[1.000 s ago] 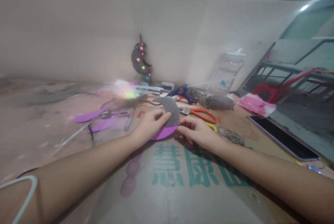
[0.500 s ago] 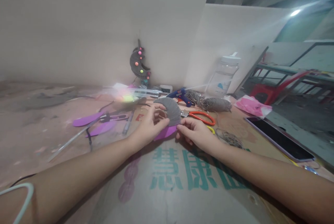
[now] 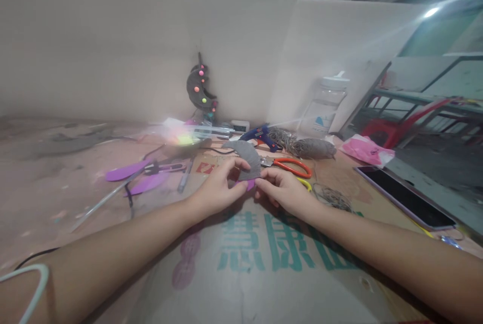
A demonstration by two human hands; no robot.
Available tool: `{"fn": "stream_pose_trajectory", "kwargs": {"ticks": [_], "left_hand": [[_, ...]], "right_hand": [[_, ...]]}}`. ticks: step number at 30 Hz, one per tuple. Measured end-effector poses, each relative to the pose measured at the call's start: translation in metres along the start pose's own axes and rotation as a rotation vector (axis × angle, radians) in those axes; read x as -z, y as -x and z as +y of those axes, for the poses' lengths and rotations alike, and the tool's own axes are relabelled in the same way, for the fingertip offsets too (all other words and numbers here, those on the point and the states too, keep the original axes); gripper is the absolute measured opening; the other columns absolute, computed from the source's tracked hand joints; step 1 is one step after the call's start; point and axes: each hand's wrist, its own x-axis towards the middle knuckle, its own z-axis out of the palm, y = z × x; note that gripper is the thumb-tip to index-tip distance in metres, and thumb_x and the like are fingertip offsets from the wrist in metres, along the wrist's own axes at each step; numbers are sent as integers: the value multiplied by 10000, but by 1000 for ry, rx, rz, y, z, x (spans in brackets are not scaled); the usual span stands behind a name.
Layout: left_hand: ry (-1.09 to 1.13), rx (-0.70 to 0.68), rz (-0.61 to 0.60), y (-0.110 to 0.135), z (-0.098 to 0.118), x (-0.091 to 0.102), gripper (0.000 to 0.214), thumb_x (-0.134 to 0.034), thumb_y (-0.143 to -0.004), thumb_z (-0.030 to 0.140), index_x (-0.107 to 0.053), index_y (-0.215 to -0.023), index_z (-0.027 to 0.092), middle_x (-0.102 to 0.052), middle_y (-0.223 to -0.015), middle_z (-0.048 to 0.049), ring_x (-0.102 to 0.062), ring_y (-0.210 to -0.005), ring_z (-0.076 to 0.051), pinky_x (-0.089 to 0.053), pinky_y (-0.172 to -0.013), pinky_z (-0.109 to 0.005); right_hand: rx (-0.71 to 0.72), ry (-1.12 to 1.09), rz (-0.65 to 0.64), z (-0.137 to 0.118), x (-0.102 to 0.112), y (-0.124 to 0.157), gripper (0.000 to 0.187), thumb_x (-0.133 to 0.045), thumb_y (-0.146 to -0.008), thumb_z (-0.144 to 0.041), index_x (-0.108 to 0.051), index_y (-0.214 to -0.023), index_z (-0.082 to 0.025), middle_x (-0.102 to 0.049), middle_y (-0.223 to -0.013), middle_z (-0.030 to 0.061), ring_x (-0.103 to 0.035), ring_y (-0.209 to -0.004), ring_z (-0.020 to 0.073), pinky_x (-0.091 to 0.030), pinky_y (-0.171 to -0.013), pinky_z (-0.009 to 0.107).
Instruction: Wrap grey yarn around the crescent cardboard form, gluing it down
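Between my two hands is a purple crescent-shaped piece (image 3: 250,183), its upper part wrapped in grey yarn (image 3: 248,155). My left hand (image 3: 222,183) pinches its left side with thumb and fingers. With closed fingertips my right hand (image 3: 281,188) grips the lower right edge, where the purple still shows. Just beyond my right hand lie orange-handled pliers (image 3: 292,167) and a yellow handle (image 3: 305,183), partly covered by the hand. Loose grey yarn (image 3: 332,197) rests to the right of that hand.
A cardboard sheet (image 3: 264,294) lies under my hands. Behind stand a blue glue gun (image 3: 260,136), a grey yarn skein (image 3: 315,148) and a clear bottle (image 3: 325,105). A phone (image 3: 405,197) lies right, purple cut-outs (image 3: 126,170) left. A decorated grey crescent (image 3: 198,87) is against the wall.
The yarn-wrapped crescent has turned a little in my hands, so its curved tip shows and less purple is visible. My left fingers have shifted slightly right. My right hand has barely moved.
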Motion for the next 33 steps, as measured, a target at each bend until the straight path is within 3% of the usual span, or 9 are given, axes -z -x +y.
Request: {"fn": "stream_pose_trajectory", "kwargs": {"ticks": [5,14,22,28,33], "left_hand": [[43,39,31,0,1,0,243,-538,-746,148,-537,-988,173,-584,-978,-33,-555,-856,-158,-455,-790,-299],[79,10,25,-1,1,-2,260,-532,-723,134,-505,-977,182,-582,-967,-26,-579,-887,-161,-470,-799,-288],[2,-8,10,2,1,-1,284,-513,-712,97,-514,-983,180,-576,-976,-24,-563,-862,-145,-457,-791,-273],[65,-7,8,0,2,-3,244,-528,-723,137,-507,-962,181,-583,-957,-26,-568,-856,-149,-455,-780,-274],[57,12,-3,1,5,-2,238,-537,-726,146,-505,-959,185,-594,-952,-27,-569,-843,-151,-455,-771,-280]], "right_hand": [[29,-48,-5,3,1,0,342,-560,-844,-510,-558,-838,-168,-646,-649,-18,-383,-355,32,-273,-343,166],[105,-98,197,-1,6,-1,359,-569,-846,-500,-566,-984,-169,-508,-559,-78,-404,-374,50,-307,-369,180],[83,-17,129,3,7,0,329,-561,-850,-490,-597,-842,-163,-422,-461,-83,-382,-380,59,-288,-392,184],[103,-73,74,7,8,-2,326,-641,-792,-466,-626,-929,-171,-569,-668,-34,-419,-440,52,-332,-404,183],[91,-57,79,4,7,-2,311,-652,-779,-453,-629,-902,-168,-557,-664,-30,-401,-448,53,-320,-408,185]]}}
